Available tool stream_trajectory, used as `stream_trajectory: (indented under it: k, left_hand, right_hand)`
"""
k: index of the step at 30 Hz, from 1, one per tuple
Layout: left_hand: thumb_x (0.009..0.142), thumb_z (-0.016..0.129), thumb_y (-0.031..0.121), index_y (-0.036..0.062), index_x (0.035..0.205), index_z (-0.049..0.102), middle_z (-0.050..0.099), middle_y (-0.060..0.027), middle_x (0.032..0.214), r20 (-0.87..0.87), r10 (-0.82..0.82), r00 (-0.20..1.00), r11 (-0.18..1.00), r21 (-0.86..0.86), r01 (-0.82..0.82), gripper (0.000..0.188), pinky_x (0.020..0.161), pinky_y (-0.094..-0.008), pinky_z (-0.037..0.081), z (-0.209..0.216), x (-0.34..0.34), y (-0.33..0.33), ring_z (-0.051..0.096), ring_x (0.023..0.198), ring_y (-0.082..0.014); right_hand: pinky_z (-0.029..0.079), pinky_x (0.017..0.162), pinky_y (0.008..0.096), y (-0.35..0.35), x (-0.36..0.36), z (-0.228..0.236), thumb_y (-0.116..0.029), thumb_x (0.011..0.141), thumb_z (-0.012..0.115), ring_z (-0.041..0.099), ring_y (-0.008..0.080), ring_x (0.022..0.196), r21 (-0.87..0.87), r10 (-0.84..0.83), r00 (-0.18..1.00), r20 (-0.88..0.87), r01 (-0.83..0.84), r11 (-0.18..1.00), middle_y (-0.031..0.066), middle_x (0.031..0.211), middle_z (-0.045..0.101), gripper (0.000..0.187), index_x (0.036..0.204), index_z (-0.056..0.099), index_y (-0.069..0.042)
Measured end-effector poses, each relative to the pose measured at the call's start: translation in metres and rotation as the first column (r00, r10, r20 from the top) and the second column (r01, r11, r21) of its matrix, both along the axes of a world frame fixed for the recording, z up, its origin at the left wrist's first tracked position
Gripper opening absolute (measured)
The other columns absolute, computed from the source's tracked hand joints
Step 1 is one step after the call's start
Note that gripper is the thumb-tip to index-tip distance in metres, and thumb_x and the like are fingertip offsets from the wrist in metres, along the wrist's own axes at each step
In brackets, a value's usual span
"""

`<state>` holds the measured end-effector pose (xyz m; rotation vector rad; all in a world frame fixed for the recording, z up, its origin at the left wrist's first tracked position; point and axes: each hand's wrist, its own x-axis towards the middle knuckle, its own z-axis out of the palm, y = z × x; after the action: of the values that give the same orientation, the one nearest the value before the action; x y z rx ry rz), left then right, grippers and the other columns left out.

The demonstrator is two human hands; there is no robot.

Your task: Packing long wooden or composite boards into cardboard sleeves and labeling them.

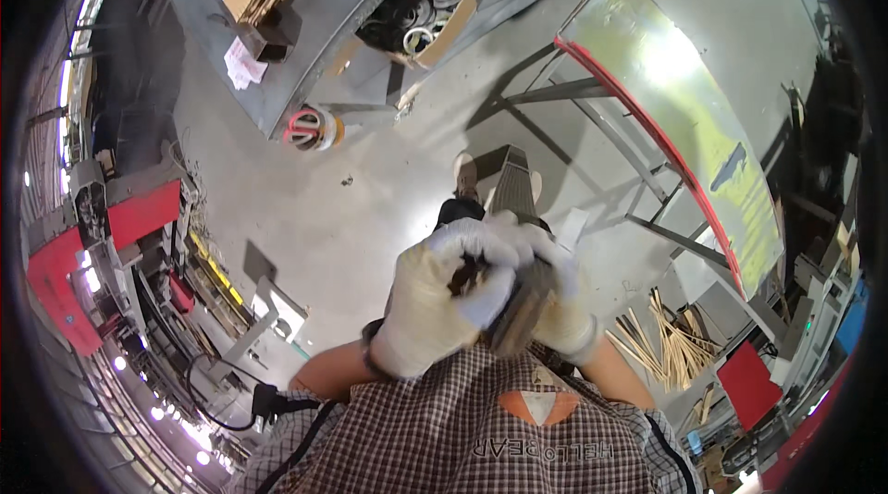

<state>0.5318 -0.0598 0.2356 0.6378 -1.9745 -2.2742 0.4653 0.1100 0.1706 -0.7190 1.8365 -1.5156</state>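
A bundle of long, narrow, dark grey-brown strips (525, 309) lies lengthwise in front of my body, its far end beyond my gloves and its near end by my apron. My right hand (560, 295), in a white glove with greyish fingers, is wrapped around the bundle's right side. My left hand (439, 295), gloved alike, curls its fingers and thumb into a ring against the bundle's left side. Whatever is pinched between those fingertips is too small or hidden to make out. Both sets of fingertips come close together over the strips.
Ahead left, a grey table (324, 31) carries a cardboard box of rolls (421, 18). Tape rolls (314, 129) hang at its corner. To the right stands a red-edged, yellow-green slanted panel (684, 96) on metal legs. Loose wooden sticks (661, 341) lie below it. Machinery with red covers (143, 215) lines the left.
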Motion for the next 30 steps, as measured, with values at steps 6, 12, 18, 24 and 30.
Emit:
stream_trajectory:
  k: [6, 12, 18, 24, 30]
  left_hand:
    - [0.086, 0.058, -0.001, 0.0026, 0.107, 0.056, 0.061, -0.0136, 0.114, 0.208, 0.005, 0.978, 0.984, 0.172, -0.042, 0.022, 0.099, -0.0352, 0.045, -0.018, -0.005, 0.007, 0.06, 0.102, -0.015]
    - [0.081, 0.078, 0.018, 0.0009, 0.137, 0.043, 0.052, -0.0132, 0.134, -0.032, -0.113, 0.993, 0.946, 0.301, 0.118, 0.068, 0.114, -0.0391, 0.031, -0.035, 0.008, 0.011, 0.051, 0.125, -0.0223]
    - [0.071, 0.086, 0.039, 0.0049, 0.15, 0.029, 0.045, -0.0198, 0.144, -0.37, -0.389, 0.844, 0.919, -0.214, 0.33, 0.103, 0.117, -0.0503, 0.022, -0.053, 0.01, -0.006, 0.041, 0.137, -0.0364]
    - [0.078, 0.075, 0.001, 0.0061, 0.131, 0.046, 0.046, -0.0128, 0.137, -0.279, -0.218, 0.935, 0.969, 0.054, 0.242, 0.061, 0.111, -0.0377, 0.036, -0.121, -0.004, 0.017, 0.044, 0.131, -0.0262]
    - [0.069, 0.086, 0.015, 0.0074, 0.144, 0.034, 0.044, -0.0096, 0.139, -0.272, -0.333, 0.903, 0.942, -0.128, 0.309, 0.092, 0.112, -0.0419, 0.037, -0.135, -0.01, 0.002, 0.044, 0.132, -0.0262]
  right_hand:
    - [0.044, 0.098, 0.0473, 0.007, -0.005, -0.029, -0.014, 0.069, 0.079, 0.051, 0.0478, 0.122, 0.294, 0.043, 0.961, 0.272, -0.125, 0.947, 0.0325, 0.13, 0.051, 0.08, 0.138, 0.042, 0.001]
    - [0.045, 0.096, 0.0481, 0.026, 0.006, -0.072, -0.014, 0.072, 0.077, 0.058, 0.0448, 0.111, 0.208, 0.018, 1.0, 0.021, -0.022, 0.978, 0.0218, 0.119, 0.063, 0.076, 0.139, 0.044, -0.003]
    - [0.046, 0.092, 0.0474, 0.028, -0.019, -0.032, -0.015, 0.073, 0.078, 0.059, 0.0434, 0.108, 0.001, 0.022, 0.99, -0.14, -0.022, 1.0, 0.02, 0.121, 0.062, 0.075, 0.139, 0.045, -0.004]
    - [0.048, 0.086, 0.0452, 0.021, -0.016, -0.089, -0.017, 0.079, 0.071, 0.061, 0.0392, 0.105, 0.101, -0.094, 0.985, 0.143, 0.08, 0.992, 0.0205, 0.121, 0.062, 0.066, 0.138, 0.045, -0.002]
    - [0.05, 0.09, 0.0377, 0.021, -0.025, -0.071, -0.016, 0.083, 0.067, 0.063, 0.035, 0.104, 0.046, -0.106, 0.992, 0.069, 0.103, 0.994, 0.0184, 0.119, 0.064, 0.057, 0.135, 0.049, 0.0]
